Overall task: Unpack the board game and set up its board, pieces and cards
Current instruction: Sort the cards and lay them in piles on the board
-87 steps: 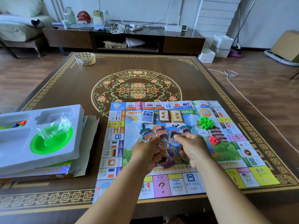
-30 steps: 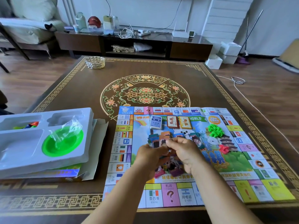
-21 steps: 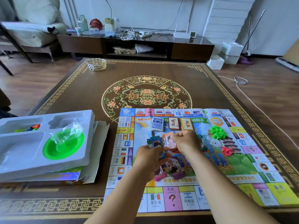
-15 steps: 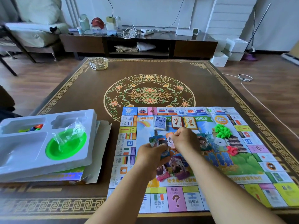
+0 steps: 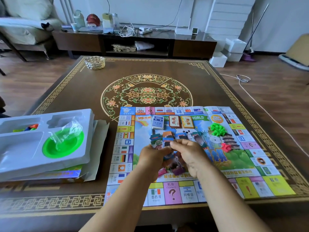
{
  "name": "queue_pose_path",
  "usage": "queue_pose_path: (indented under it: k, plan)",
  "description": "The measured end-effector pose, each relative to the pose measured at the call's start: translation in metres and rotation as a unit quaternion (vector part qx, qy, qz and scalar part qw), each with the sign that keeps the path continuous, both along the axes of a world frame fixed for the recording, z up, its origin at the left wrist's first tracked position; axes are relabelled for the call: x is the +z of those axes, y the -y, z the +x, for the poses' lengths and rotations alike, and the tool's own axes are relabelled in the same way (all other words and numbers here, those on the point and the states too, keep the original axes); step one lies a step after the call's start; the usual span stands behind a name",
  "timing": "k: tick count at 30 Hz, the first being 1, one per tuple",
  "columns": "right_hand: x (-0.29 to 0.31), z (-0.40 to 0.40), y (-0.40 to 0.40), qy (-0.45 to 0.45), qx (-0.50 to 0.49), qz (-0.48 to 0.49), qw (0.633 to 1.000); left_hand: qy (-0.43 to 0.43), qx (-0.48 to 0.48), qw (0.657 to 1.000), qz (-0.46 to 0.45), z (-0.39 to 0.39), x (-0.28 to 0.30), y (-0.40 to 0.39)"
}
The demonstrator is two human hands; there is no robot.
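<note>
Over middle of colourful paper game board, flat on near right part of dark patterned wooden table: left hand grips small fanned stack of play-money notes; right hand pinches stack's top edge. Three card decks in row beyond hands. Green plastic houses, red ones to right. White plastic tray on box, left of board.

The dark patterned wooden table lies open beyond the colourful paper game board. A white moulded plastic tray blocks the left; small card piles crowd what seems the board's middle.
</note>
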State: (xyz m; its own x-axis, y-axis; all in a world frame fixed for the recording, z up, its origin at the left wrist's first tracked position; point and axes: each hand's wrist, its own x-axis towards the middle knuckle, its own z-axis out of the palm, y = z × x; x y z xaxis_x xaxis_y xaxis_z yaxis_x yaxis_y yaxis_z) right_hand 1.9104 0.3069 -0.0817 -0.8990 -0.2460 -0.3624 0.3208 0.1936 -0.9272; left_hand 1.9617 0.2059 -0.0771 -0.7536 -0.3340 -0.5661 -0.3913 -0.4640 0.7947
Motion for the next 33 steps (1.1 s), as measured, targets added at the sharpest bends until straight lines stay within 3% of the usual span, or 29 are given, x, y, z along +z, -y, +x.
queue_pose_path:
  k: [6, 15, 27, 33]
  plan:
    - [-0.017, 0.015, -0.019, -0.028, -0.072, 0.063, 0.995, -0.01, -0.036, 0.998, 0.042, 0.013, 0.002, -0.017]
    - [-0.01, 0.015, -0.055, -0.079, -0.139, 0.098, 0.982, 0.012, -0.045, 0.999, 0.011, 0.005, -0.003, -0.039]
    - [-0.014, -0.055, -0.021, -0.128, -0.108, 0.248, 0.954, -0.012, -0.06, 0.998, 0.031, 0.0, 0.004, -0.026]
    - [-0.026, -0.065, -0.003, -0.149, -0.094, 0.371, 0.912, -0.021, -0.066, 0.997, 0.031, -0.003, 0.002, -0.019]
